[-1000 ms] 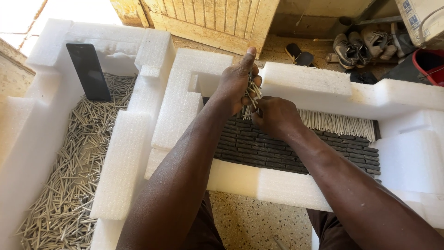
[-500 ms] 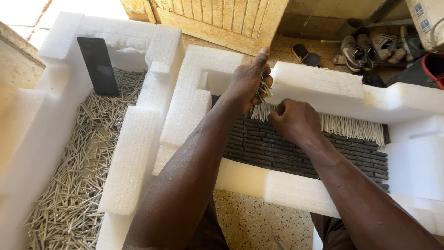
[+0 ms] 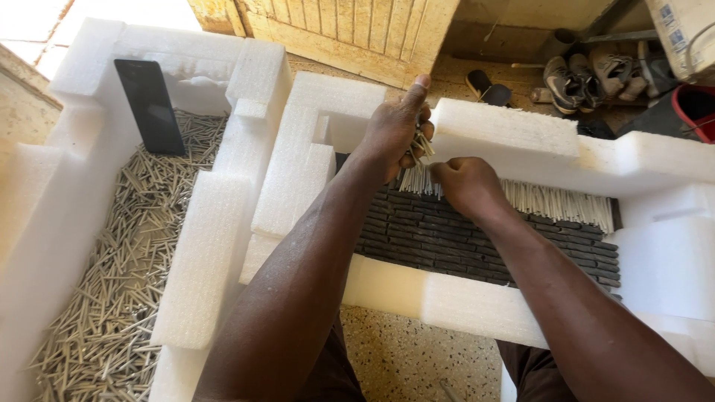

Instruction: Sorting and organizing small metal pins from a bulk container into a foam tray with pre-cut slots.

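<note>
My left hand (image 3: 393,132) grips a small bundle of thin pale sticks (image 3: 421,147) over the right white foam tray (image 3: 506,134). My right hand (image 3: 465,184) is beside it, fingers pinched at the left end of a neat row of pale sticks (image 3: 555,202) standing along the tray's far wall. Below the row lie dark flat sticks (image 3: 447,238) covering the tray's floor.
A left foam tray (image 3: 201,253) holds a loose heap of pale sticks (image 3: 112,283) and a black phone (image 3: 149,106) leaning upright. Beyond are a wooden door (image 3: 357,30), shoes (image 3: 588,74) and a red container (image 3: 693,112). Speckled floor (image 3: 417,357) lies between my knees.
My right hand slid from beside the bundle down to the left end of the stick row. The view shifted slightly; my left hand kept its bundle.
</note>
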